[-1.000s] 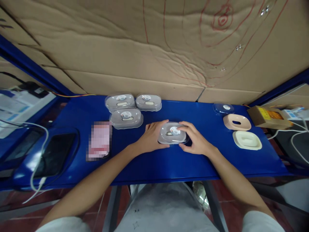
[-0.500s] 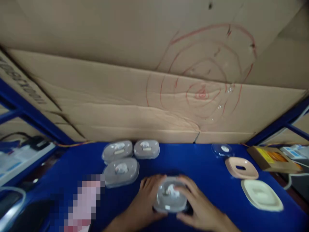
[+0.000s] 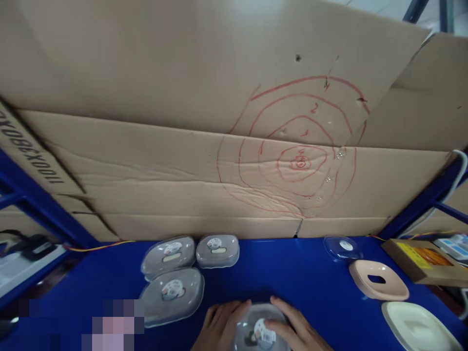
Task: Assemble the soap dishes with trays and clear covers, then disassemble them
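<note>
At the bottom centre, an oval grey soap box [image 3: 245,322] under a clear lid with a round white sticker sits between my two hands. My left hand [image 3: 221,325] wraps its left side, fingertips at the far rim. My right hand [image 3: 300,327] grips the right side, one finger lying across the lid by the sticker. The lower part of the box and both thumbs are cut off by the picture's edge. To the left stand similar grey soap boxes: one nearer [image 3: 193,297], one behind it [image 3: 151,261], and one further right [image 3: 228,251].
On the blue table [image 3: 278,273], a clear lid [image 3: 332,247], a pink slotted soap tray [image 3: 397,288] and a cream dish [image 3: 405,319] lie at right. A brown box [image 3: 402,256] stands beyond them. Cardboard [image 3: 164,200] with red rings closes off the back.
My view has tilted up, so the table, my hands and the soap box sit lower in the picture. Both hands keep hold of the box.
</note>
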`<state>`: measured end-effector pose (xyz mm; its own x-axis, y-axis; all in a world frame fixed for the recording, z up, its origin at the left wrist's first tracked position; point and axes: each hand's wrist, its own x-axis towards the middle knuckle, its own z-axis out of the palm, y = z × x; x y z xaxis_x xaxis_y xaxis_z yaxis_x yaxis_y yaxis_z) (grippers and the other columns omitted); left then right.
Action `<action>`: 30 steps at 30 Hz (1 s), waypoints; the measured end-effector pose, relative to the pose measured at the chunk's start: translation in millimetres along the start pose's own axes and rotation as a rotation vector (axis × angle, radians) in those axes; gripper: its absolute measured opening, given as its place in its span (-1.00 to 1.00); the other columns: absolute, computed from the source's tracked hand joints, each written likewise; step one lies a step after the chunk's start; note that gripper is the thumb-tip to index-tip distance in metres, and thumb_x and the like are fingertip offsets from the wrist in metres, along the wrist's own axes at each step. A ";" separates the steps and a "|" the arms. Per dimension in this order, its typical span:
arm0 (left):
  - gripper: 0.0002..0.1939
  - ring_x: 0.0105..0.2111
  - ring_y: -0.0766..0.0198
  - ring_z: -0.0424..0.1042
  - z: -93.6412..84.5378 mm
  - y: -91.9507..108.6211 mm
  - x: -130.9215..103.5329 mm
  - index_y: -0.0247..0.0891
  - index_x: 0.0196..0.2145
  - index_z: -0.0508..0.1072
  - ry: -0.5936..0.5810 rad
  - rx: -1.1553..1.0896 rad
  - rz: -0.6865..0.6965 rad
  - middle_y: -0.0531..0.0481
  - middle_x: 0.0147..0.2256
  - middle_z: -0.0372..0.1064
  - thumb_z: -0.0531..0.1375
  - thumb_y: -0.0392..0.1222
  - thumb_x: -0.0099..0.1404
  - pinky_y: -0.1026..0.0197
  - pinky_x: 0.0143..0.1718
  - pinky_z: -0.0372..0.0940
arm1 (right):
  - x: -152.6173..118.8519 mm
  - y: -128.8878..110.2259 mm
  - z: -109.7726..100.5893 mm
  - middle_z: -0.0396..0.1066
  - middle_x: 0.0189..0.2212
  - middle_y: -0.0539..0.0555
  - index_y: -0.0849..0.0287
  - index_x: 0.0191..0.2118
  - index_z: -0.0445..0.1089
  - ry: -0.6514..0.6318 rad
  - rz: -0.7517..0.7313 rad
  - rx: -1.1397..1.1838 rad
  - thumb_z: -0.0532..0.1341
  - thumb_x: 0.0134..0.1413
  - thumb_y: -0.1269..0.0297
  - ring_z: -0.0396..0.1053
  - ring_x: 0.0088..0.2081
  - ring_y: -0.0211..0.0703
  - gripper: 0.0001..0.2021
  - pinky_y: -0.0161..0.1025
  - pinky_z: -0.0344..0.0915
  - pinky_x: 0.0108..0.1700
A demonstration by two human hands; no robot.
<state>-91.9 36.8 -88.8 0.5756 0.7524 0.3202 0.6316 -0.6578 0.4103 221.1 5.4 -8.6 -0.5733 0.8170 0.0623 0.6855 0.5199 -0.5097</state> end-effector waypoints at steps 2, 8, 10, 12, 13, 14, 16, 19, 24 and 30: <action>-0.03 0.18 -0.16 0.51 7.1 -3.2 3.2 0.02 0.54 0.05 -0.015 -0.004 -0.009 -0.26 0.24 0.48 0.39 0.23 0.37 -0.11 0.22 0.34 | 5.4 -7.4 -7.4 0.18 0.50 0.14 -0.27 0.41 0.35 -0.039 0.046 0.025 0.37 0.34 -0.04 0.25 0.44 0.21 -0.42 0.00 0.33 0.39; -0.02 0.23 -0.23 0.47 -17.9 22.9 15.8 -0.12 0.50 0.11 -0.098 -0.096 -0.074 -0.33 0.28 0.43 0.40 0.21 0.30 -0.22 0.23 0.35 | 14.4 -23.1 -25.9 -0.03 0.57 0.32 -0.02 0.52 0.19 -0.153 0.033 0.068 0.32 0.30 -0.26 0.00 0.55 0.29 -0.18 0.16 0.12 0.49; 0.11 0.27 -0.25 0.42 -39.0 41.1 17.8 -0.09 0.50 0.09 -0.127 -0.169 -0.063 -0.31 0.34 0.36 0.45 0.33 0.20 -0.22 0.25 0.34 | 14.1 -21.0 -27.9 -0.05 0.57 0.33 0.00 0.53 0.17 -0.139 -0.014 0.099 0.37 0.23 -0.27 -0.01 0.55 0.31 -0.11 0.20 0.09 0.50; 0.11 0.26 -0.25 0.42 -52.5 52.8 18.5 -0.04 0.50 0.10 -0.106 -0.176 -0.112 -0.27 0.34 0.36 0.50 0.23 0.16 -0.24 0.27 0.33 | 13.8 -15.8 -25.8 -0.03 0.57 0.31 -0.03 0.53 0.18 -0.102 -0.041 0.115 0.41 0.19 -0.26 0.00 0.55 0.33 -0.09 0.23 0.07 0.51; 0.12 0.26 -0.25 0.42 -54.0 54.5 18.0 -0.03 0.50 0.09 -0.091 -0.168 -0.137 -0.26 0.33 0.36 0.51 0.18 0.14 -0.25 0.26 0.34 | 13.8 -12.7 -23.3 -0.02 0.57 0.31 -0.04 0.53 0.18 -0.088 -0.043 0.118 0.42 0.17 -0.25 0.01 0.54 0.33 -0.08 0.23 0.07 0.51; 0.13 0.25 -0.25 0.43 -51.6 53.2 16.9 -0.02 0.50 0.08 -0.078 -0.157 -0.144 -0.25 0.33 0.36 0.52 0.15 0.13 -0.26 0.25 0.35 | 13.8 -9.7 -20.3 -0.02 0.57 0.31 -0.05 0.53 0.18 -0.082 -0.038 0.119 0.43 0.16 -0.25 0.02 0.54 0.34 -0.07 0.24 0.07 0.51; 0.16 0.24 -0.26 0.45 -37.5 42.8 13.5 0.00 0.52 0.05 -0.035 -0.139 -0.105 -0.26 0.33 0.37 0.50 0.23 0.14 -0.25 0.23 0.39 | 13.9 -4.9 -13.7 -0.02 0.57 0.32 -0.04 0.53 0.17 -0.086 -0.013 0.125 0.44 0.13 -0.27 0.02 0.54 0.36 -0.04 0.25 0.07 0.51; 0.26 0.22 -0.30 0.48 -9.9 18.9 9.0 0.01 0.57 -0.08 0.054 -0.099 0.004 -0.32 0.34 0.36 0.44 0.39 0.14 -0.26 0.15 0.46 | 13.5 -2.1 -6.4 -0.05 0.58 0.33 -0.02 0.53 0.16 -0.081 0.005 0.141 0.42 0.14 -0.29 -0.02 0.55 0.35 -0.04 0.23 0.06 0.51; 0.26 0.16 -0.28 0.54 0.5 0.4 9.0 0.39 0.55 -0.16 -0.034 -0.092 -0.058 -0.06 0.32 0.43 0.44 0.38 0.09 -0.26 0.11 0.49 | 10.7 -2.7 -6.0 -0.02 0.57 0.30 -0.09 0.49 0.24 -0.040 -0.064 0.137 0.45 0.21 -0.13 0.01 0.55 0.28 -0.18 0.12 0.15 0.48; 0.17 0.14 -0.26 0.57 -10.8 7.3 10.1 0.22 0.55 0.02 -0.062 -0.104 -0.091 -0.14 0.26 0.50 0.42 0.39 0.12 -0.18 0.12 0.50 | 9.0 -2.5 -8.0 0.10 0.54 0.20 -0.28 0.53 0.12 0.017 -0.159 -0.015 0.46 0.27 0.15 0.12 0.51 0.20 -0.17 0.05 0.25 0.43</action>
<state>-87.1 40.0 -73.4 0.5512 0.8033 0.2255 0.6274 -0.5772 0.5226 217.8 13.5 0.1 -0.6673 0.7283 0.1555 0.5938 0.6464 -0.4791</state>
